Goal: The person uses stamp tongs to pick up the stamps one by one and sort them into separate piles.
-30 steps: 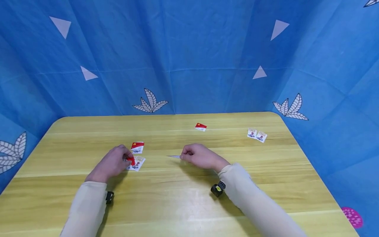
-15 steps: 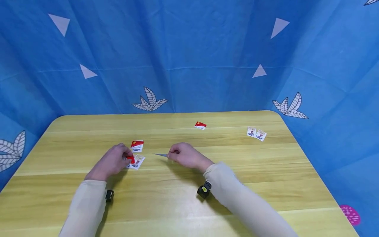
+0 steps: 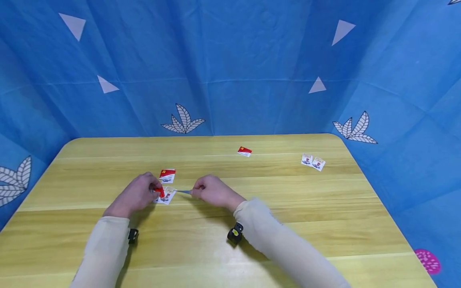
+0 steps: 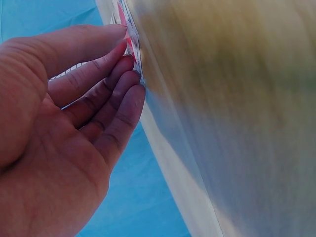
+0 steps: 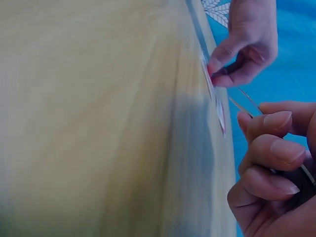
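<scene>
My left hand pinches a small red stamp between thumb and fingertips. That stamp stands tilted over pale printed stamps on the table, covering part of them. In the left wrist view, the fingertips sit right at the red and white edges, low over the wood. My right hand holds slim metal tweezers, their points directed left. The tips overlap the right edge of the pale stamps in the head view. In the right wrist view, two thin prongs stand apart, with nothing seen between them.
A red and white stamp lies just beyond the left hand. Another red stamp is at the back middle, and two pale stamps lie at the back right. A blue patterned cloth hangs behind the wooden table.
The right hand has moved left with the tweezers, bringing their tips to the pale stamps. The left hand has stayed in place, pinching the red stamp.
</scene>
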A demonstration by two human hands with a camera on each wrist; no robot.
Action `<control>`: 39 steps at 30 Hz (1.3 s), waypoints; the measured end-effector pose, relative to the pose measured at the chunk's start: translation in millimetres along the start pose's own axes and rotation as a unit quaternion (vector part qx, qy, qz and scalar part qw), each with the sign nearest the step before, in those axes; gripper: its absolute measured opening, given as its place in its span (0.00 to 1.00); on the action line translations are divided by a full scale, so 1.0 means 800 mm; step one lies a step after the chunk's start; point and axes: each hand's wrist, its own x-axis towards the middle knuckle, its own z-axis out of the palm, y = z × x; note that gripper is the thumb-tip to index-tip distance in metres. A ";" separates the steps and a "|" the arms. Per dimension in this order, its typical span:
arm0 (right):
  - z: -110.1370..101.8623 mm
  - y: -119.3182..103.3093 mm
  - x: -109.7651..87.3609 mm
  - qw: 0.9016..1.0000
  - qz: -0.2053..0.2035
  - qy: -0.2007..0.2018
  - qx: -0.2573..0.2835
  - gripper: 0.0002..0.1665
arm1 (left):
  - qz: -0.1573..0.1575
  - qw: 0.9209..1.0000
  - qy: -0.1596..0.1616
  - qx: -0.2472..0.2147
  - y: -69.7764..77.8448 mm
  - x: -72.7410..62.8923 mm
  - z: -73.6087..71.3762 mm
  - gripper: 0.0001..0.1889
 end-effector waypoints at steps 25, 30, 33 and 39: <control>0.035 -0.013 0.021 0.999 0.022 -0.015 -0.034 0.11 | -0.004 1.000 -0.003 0.001 0.002 -0.001 -0.002 0.07; 0.036 -0.015 0.022 0.999 0.021 -0.018 -0.032 0.11 | -0.001 1.000 -0.001 -0.002 0.002 0.000 -0.001 0.07; 0.036 -0.015 0.023 0.999 0.015 -0.013 -0.039 0.10 | -0.001 1.000 -0.001 -0.005 0.002 0.000 0.000 0.06; 0.036 -0.014 0.023 0.999 0.011 -0.011 -0.051 0.10 | -0.014 1.000 -0.007 -0.010 0.003 0.002 0.000 0.06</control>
